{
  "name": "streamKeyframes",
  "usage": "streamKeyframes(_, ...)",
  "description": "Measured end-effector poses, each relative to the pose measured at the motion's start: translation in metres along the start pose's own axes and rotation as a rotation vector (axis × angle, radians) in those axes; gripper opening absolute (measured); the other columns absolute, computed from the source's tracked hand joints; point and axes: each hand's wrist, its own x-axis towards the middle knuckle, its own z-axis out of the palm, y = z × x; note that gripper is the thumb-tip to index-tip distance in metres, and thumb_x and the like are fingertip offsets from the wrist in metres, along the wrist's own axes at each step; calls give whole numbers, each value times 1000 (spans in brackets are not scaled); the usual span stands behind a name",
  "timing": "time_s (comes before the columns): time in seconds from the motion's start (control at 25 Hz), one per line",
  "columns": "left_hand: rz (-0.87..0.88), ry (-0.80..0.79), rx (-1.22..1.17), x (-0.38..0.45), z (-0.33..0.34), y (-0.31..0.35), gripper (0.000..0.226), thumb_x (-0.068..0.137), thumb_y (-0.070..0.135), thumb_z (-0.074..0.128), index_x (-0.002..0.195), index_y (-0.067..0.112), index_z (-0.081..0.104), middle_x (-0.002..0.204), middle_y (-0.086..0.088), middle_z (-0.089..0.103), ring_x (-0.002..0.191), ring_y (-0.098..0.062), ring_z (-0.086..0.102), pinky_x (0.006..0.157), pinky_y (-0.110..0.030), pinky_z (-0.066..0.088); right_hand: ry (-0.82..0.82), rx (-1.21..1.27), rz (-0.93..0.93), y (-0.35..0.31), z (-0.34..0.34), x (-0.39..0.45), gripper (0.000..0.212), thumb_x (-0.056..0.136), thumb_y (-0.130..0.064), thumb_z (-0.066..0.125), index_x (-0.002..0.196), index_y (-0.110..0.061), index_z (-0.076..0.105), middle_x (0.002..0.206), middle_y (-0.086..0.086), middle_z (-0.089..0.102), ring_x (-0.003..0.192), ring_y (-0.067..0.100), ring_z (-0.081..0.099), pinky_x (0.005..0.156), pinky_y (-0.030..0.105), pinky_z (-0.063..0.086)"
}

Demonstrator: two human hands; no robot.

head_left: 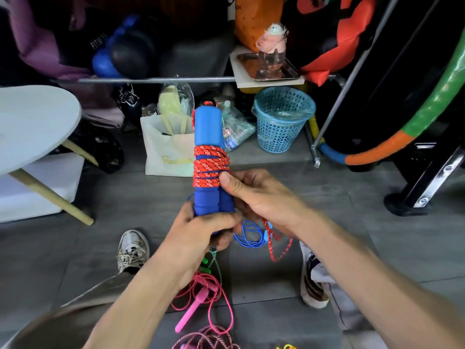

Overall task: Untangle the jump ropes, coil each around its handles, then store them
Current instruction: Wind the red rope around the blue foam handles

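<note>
Two blue jump-rope handles (209, 127) stand upright side by side in front of me. A red patterned rope (210, 167) is wound in several turns around their middle. My left hand (201, 230) grips the handles' lower ends. My right hand (254, 195) holds the bundle from the right, its thumb pressing the lowest turns. A loose end of the red rope (275, 241) hangs below my right hand. On the floor lie a blue rope (249, 235), a pink rope with pink handles (193, 306) and a green-handled rope (205, 263).
A blue mesh basket (283, 119) and a white paper bag (166, 149) stand on the grey tile floor ahead. A round white table (32, 124) is at the left. A hula hoop (412, 129) leans at the right. My shoes (132, 250) flank the ropes.
</note>
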Motion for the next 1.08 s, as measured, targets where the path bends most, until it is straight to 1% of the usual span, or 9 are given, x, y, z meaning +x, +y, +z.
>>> streamKeyframes(0.16,56,118,157,4,-4,-2,11,60,11,63,64,0,61,62,-20,51,44,-20,35,42,-25,32,125,-135,-49,9,9,3,65,90,-53,52,84,12,61,53,15,46,49,11,40,48,21,31)
streamKeyframes(0.32,43,184,180,9,-7,-3,11,65,0,63,59,9,65,58,-14,52,43,-19,37,40,-21,33,189,-244,-50,9,8,2,56,99,-43,50,65,2,55,50,-6,50,50,5,41,55,24,32)
streamKeyframes(0.48,77,192,402,13,-11,-6,9,63,6,62,69,2,57,50,-3,50,44,-18,39,43,-22,35,66,-223,-1,2,4,-2,43,90,-46,61,71,-7,64,53,-12,53,49,-3,44,52,13,34)
streamKeyframes(0.6,187,299,802,13,-9,-11,15,76,7,62,71,16,51,49,4,51,52,-23,49,48,-28,37,168,-324,45,15,13,-2,44,81,-56,69,75,-13,67,58,-9,57,56,2,49,58,23,42)
streamKeyframes(0.68,280,348,978,13,-6,-13,16,77,17,63,82,21,49,61,4,54,66,-31,56,55,-32,39,217,-220,13,24,19,-1,33,80,-49,72,85,-16,72,74,-1,71,71,7,61,74,38,55)
streamKeyframes(0.76,262,259,721,14,-8,-12,31,68,20,69,94,17,53,71,0,64,71,-30,62,59,-36,49,211,-72,-63,23,17,-1,27,78,-41,74,87,-16,74,84,8,74,81,14,68,81,43,57)
streamKeyframes(0.88,143,-153,0,13,-17,-2,70,56,13,84,118,5,52,88,-4,70,75,-19,67,68,-31,55,87,168,-131,5,1,-7,20,88,-13,67,67,-15,69,52,-5,61,46,-1,52,44,13,41)
streamKeyframes(0.96,109,-361,-199,11,-24,3,67,55,23,90,115,12,61,88,-5,69,74,-20,67,70,-33,56,-84,241,-157,3,-4,-11,20,85,-22,69,66,-19,70,51,-6,59,40,1,48,40,11,34)
streamKeyframes(1.08,74,-562,-213,9,-29,2,44,60,33,89,97,19,71,79,-10,68,69,-24,67,64,-32,55,-295,283,-163,5,-4,-15,19,81,-29,71,85,-11,67,64,5,66,47,15,60,47,19,47)
